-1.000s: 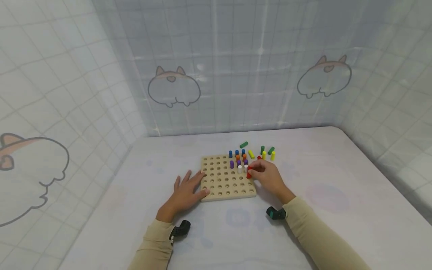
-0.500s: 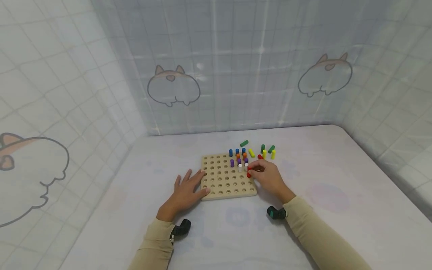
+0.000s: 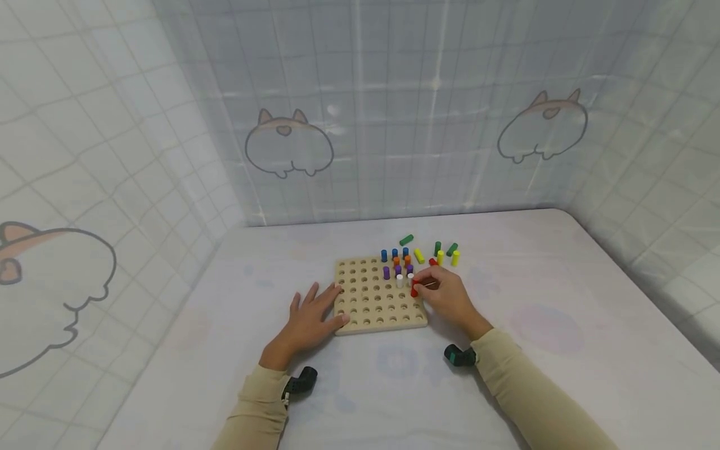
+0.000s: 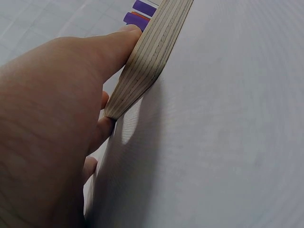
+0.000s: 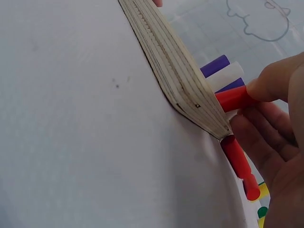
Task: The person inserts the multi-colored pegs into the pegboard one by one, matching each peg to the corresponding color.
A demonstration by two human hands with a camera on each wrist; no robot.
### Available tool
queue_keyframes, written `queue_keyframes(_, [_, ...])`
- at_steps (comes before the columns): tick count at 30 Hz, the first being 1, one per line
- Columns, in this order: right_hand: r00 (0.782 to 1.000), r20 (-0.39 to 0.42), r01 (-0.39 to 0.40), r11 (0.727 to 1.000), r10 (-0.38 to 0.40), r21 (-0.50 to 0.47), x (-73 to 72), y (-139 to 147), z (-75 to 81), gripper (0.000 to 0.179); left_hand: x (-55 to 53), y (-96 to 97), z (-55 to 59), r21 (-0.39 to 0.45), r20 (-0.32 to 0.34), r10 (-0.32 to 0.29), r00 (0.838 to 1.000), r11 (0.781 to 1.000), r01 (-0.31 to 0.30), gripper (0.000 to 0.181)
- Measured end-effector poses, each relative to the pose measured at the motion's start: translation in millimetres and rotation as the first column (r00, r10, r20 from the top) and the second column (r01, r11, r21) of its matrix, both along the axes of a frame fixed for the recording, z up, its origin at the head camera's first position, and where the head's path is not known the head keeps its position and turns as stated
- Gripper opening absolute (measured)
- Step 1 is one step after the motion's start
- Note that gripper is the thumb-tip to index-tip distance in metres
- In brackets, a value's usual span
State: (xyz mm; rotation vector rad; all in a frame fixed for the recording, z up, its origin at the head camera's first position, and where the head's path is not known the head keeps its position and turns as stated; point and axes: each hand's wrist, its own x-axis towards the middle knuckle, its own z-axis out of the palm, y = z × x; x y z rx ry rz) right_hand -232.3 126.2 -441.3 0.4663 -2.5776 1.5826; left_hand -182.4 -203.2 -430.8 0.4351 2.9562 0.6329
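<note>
My right hand pinches a red peg between thumb and fingers at the right side of a wooden pegboard. In the right wrist view that red peg stands upright at the board, its lower end at the top face; how deep it sits I cannot tell. With fingers spread, my left hand rests on the board's left edge. White pegs, purple pegs, orange pegs and blue pegs stand in short rows in the board's far right part.
Behind and right of the board lie loose pegs: a green peg, a yellow peg, and another green peg. A yellow peg stands upright. Red pegs lie beside the board, partly hidden by my right hand. White cloth covers the table.
</note>
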Motion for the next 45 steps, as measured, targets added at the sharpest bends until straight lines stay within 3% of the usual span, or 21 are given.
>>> queue_keyframes(17, [0.998,0.032,-0.046,0.999,0.045,0.025,2.9,4,0.4,0.014,1.3,-1.2,-4.1,0.015,-0.013,-0.006,1.0,1.0,0.006,0.079])
queue_keyframes(25, [0.996,0.091,0.035,0.986,-0.02,-0.162,-10.3,33,0.2,0.024,0.9,0.6,-3.3,0.012,-0.006,-0.003,1.0,1.0,0.003,0.079])
queue_keyframes(32, [0.991,0.125,0.077,0.97,-0.049,-0.229,-18.1,42,-0.6,0.033,0.1,-1.3,-2.8,0.001,-0.024,-0.011,1.0,1.0,0.011,0.079])
queue_keyframes(39, [0.989,0.11,0.109,0.984,-0.094,-0.14,-24.2,40,-1.9,0.024,-4.9,2.0,-3.9,0.005,-0.032,-0.022,0.999,1.0,0.022,0.078])
queue_keyframes(45, [0.993,0.058,0.104,0.995,-0.104,0.008,-32.9,35,-8.2,0.019,-4.6,0.0,-7.3,-0.01,-0.01,-0.002,1.0,1.0,0.002,0.079])
